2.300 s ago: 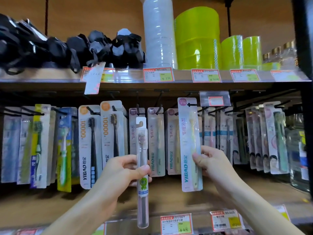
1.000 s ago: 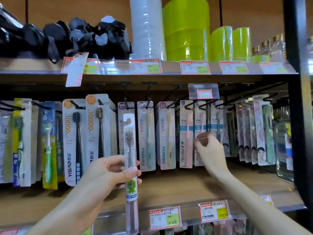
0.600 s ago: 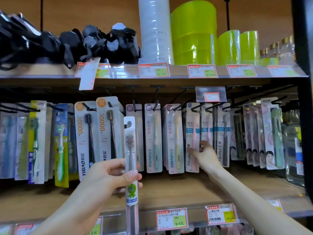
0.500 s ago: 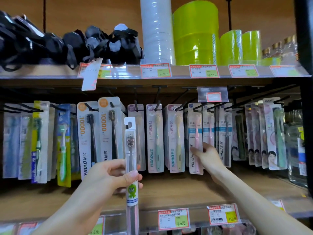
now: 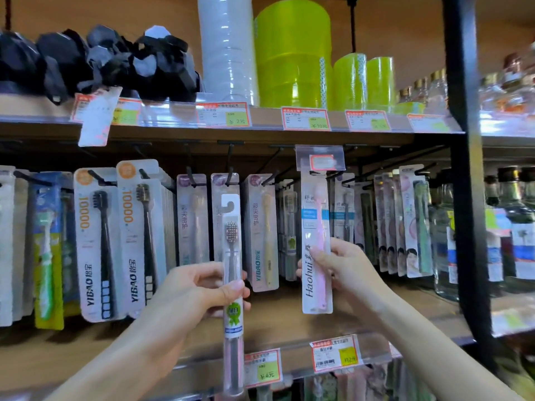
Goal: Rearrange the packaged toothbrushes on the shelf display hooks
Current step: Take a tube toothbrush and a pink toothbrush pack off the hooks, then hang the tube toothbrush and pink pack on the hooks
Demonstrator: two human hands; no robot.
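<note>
A: Left hand?
B: Pinching a slim clear toothbrush pack, upright, thumb across the front. Nearest thing to us.

A: Right hand?
B: Closed on a pink Haohui toothbrush pack, held upright in front of the row, its top up by the clear price tag holder.

A: Behind the hands?
B: YIBAO packs hanging on hooks between them, black-brush packs left of the left hand. Green tape rolls on the upper shelf.

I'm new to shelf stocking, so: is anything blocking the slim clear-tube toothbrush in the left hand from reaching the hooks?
Yes: every visible hook front already carries packs; the purple-topped pack hangs directly behind the clear-tube toothbrush.
</note>
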